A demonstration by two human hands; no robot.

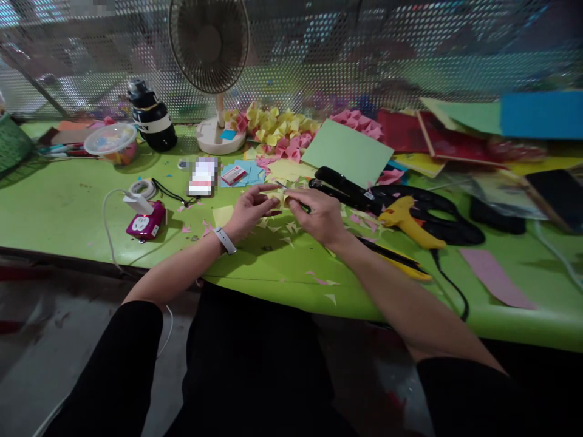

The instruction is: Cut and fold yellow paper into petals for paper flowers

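My left hand (252,209), with a pale watch band at the wrist, pinches a small pale yellow piece of paper (279,198) just above the table. Close against it, my right hand (320,213) is closed round a slim tool (281,184) with a metallic tip. A dark part of this tool shows under the fingers; most of it is hidden, so its kind is unclear. Small cut paper scraps (291,227) in yellow and pink lie beneath and around both hands. A pale yellow paper square (223,215) rests left of my left hand.
Folded yellow paper pieces (277,124) are heaped behind, near a fan (209,45). To the right lie a green sheet (348,152), a black stapler-like tool (344,189) and a yellow glue gun (410,221). A phone (203,176), tape roll (143,189) and pink power adapter (146,223) sit left.
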